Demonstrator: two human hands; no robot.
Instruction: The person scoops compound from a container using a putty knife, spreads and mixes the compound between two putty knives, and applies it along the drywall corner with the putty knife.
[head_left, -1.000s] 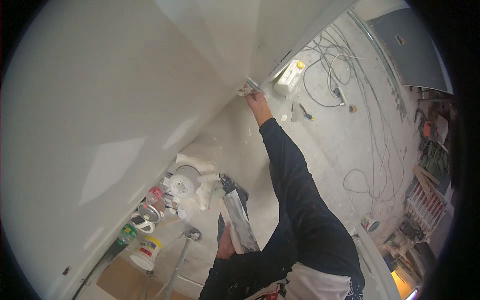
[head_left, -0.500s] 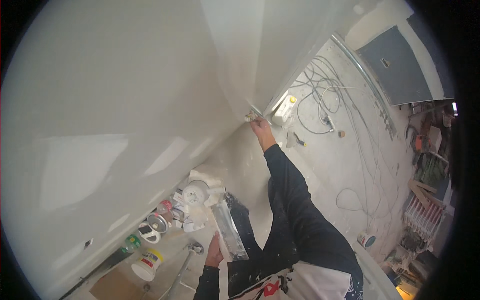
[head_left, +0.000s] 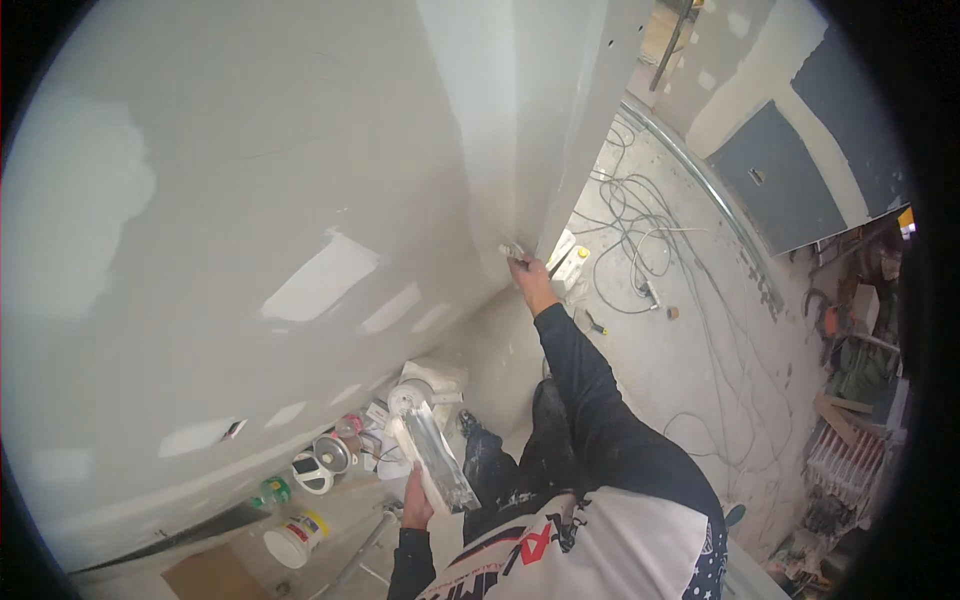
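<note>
My pale shirt (head_left: 635, 545) bears large black and red lettering (head_left: 482, 583), partly lost in folds, and the white bucket (head_left: 288, 547) wears a red-marked label (head_left: 302, 527) too small to read.

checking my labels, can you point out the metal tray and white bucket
Metal tray (head_left: 438, 458), head view: middle of its shiny face.
White bucket (head_left: 287, 546), head view: on its white part.

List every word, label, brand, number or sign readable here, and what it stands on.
Shirt: large dark and red lettering, partly lost in folds; not copied out here.
White bucket with yellow rim: a coloured label, its print too small to read.
Green plastic bottle: no wording can be made out.
Metal trough in the left hand: no lettering can be made out.
</note>
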